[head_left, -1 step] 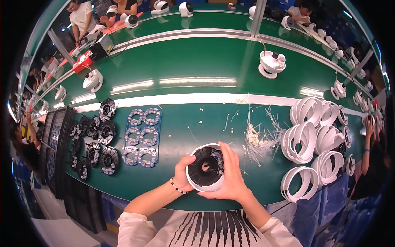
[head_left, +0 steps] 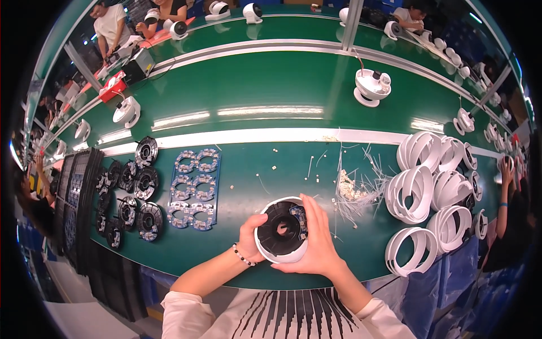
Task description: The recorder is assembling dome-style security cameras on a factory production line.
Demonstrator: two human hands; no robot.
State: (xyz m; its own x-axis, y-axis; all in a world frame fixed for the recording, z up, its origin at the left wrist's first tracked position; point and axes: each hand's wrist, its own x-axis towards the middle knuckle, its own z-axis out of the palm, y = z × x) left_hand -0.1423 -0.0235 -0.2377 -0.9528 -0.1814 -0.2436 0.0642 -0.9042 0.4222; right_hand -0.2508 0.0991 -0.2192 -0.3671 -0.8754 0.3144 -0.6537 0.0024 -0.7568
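Observation:
Between my two hands, just above the front part of the green bench, is a round white plastic housing. A black disc with a center hole sits inside it, a small blue circuit board showing at its upper right. My left hand grips the housing's left side, thumb on the rim. On the right side my right hand is wrapped round the shell, fingers pointing up along it. The underside of the housing is hidden from view.
To the left lie several black discs with boards and a blue circuit board panel. Right of center is a heap of thin white strips and small connectors. White ring shells are piled at right. Half-built white units stand behind; people work nearby.

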